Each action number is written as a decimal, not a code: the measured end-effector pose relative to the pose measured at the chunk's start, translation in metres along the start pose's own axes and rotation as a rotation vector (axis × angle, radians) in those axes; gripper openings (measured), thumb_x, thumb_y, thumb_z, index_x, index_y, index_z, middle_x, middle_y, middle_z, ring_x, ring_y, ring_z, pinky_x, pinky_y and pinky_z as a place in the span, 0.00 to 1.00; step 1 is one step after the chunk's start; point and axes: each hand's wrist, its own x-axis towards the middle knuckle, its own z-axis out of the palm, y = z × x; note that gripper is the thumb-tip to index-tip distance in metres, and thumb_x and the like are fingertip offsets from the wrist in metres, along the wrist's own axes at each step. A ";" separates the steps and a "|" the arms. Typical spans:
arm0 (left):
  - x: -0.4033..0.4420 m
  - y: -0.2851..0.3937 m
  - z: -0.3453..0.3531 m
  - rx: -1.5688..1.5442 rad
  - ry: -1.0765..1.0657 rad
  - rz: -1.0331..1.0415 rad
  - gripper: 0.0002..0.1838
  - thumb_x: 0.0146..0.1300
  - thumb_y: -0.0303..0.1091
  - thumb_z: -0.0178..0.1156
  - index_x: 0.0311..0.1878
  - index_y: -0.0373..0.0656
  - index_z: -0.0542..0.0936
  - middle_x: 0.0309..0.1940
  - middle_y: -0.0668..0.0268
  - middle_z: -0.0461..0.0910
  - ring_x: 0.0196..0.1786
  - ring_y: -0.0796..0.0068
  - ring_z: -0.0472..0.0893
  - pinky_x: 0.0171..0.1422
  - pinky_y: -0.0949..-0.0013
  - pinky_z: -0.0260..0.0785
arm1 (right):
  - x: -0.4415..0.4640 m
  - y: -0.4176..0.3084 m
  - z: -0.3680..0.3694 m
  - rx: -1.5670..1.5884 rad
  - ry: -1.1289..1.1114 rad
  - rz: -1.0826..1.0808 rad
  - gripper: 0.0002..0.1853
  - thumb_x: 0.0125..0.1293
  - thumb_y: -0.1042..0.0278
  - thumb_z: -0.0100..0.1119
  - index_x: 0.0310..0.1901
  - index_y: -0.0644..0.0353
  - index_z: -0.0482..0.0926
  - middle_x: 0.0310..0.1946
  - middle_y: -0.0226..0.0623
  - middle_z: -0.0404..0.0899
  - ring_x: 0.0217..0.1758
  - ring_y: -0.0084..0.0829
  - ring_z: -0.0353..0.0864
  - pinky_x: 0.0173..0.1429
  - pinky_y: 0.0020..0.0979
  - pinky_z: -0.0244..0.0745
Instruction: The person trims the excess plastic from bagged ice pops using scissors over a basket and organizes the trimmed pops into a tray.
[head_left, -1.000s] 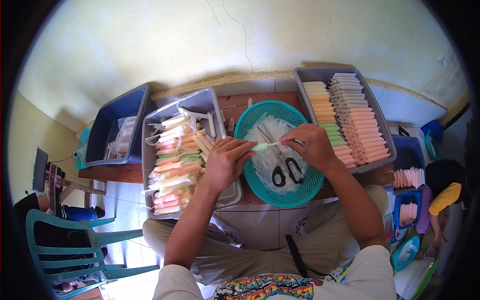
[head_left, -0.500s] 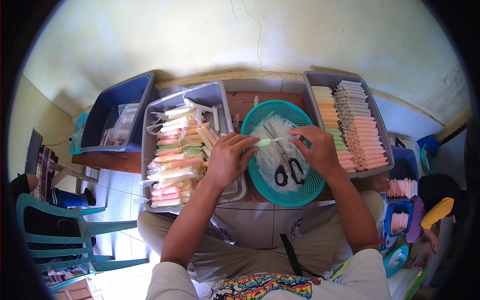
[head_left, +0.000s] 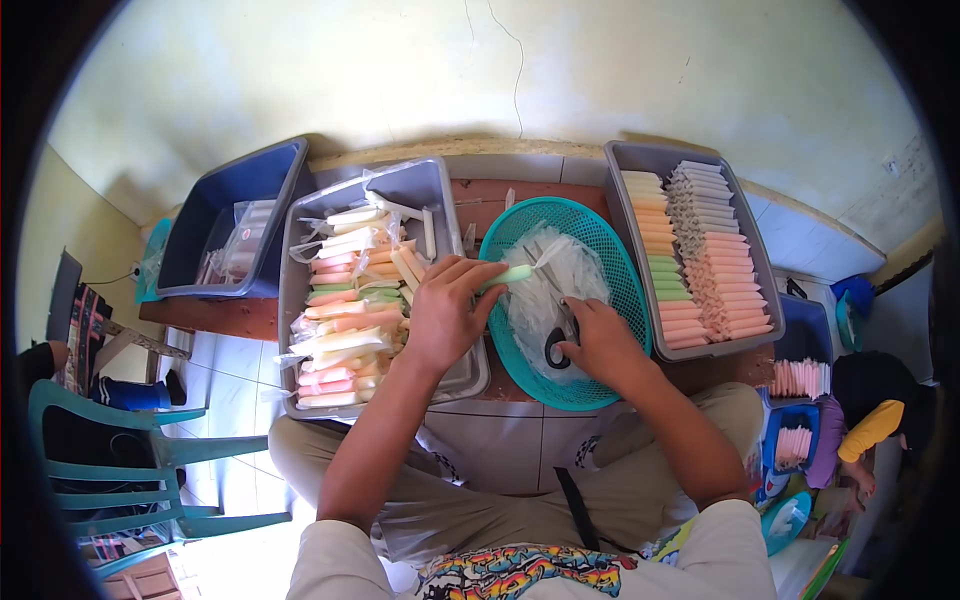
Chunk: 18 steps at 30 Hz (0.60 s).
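My left hand [head_left: 452, 305] is closed around a pale green ice pop [head_left: 516, 273] in a clear plastic tube, its twisted end pointing right. My right hand [head_left: 606, 340] is down in the teal mesh basket [head_left: 628, 300], its fingers around the handles of the scissors [head_left: 556, 348]. One black loop shows beside the thumb; the other is hidden by the hand. Under the scissors lies a heap of clear plastic scraps [head_left: 582, 262]. To the left, a grey tub [head_left: 440, 190] holds loose ice pops [head_left: 340, 350] in several colours.
Right of the basket, another grey tub [head_left: 622, 160] holds neat rows of ice pops [head_left: 735, 285]. A dark blue-grey bin [head_left: 190, 225] stands far left, near a green plastic chair [head_left: 110, 470]. At the right edge, a person in a yellow sleeve [head_left: 880, 425] is beside blue bins [head_left: 805, 330].
My right hand has left the tip of the green ice pop and moved down onto the scissors' handles. My left hand still holds the ice pop, now slightly higher.
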 end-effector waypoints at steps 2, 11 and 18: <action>0.000 0.000 -0.001 0.007 0.003 0.009 0.17 0.63 0.26 0.79 0.56 0.43 0.93 0.47 0.59 0.93 0.48 0.55 0.89 0.56 0.54 0.82 | -0.001 -0.003 0.007 -0.023 -0.032 0.035 0.45 0.62 0.64 0.84 0.77 0.70 0.72 0.62 0.59 0.84 0.61 0.60 0.88 0.63 0.53 0.87; -0.001 0.001 0.000 0.000 -0.017 -0.016 0.15 0.63 0.28 0.79 0.54 0.44 0.92 0.45 0.63 0.92 0.49 0.56 0.89 0.59 0.53 0.81 | 0.005 -0.008 0.017 -0.060 -0.079 0.121 0.48 0.61 0.65 0.83 0.78 0.76 0.67 0.60 0.61 0.80 0.61 0.62 0.87 0.65 0.55 0.87; -0.001 -0.001 -0.003 0.001 -0.001 -0.023 0.17 0.64 0.27 0.80 0.56 0.43 0.93 0.47 0.59 0.93 0.50 0.54 0.89 0.58 0.54 0.82 | 0.004 0.000 0.006 0.040 -0.030 0.076 0.50 0.60 0.64 0.81 0.80 0.74 0.67 0.59 0.61 0.80 0.61 0.61 0.85 0.68 0.51 0.83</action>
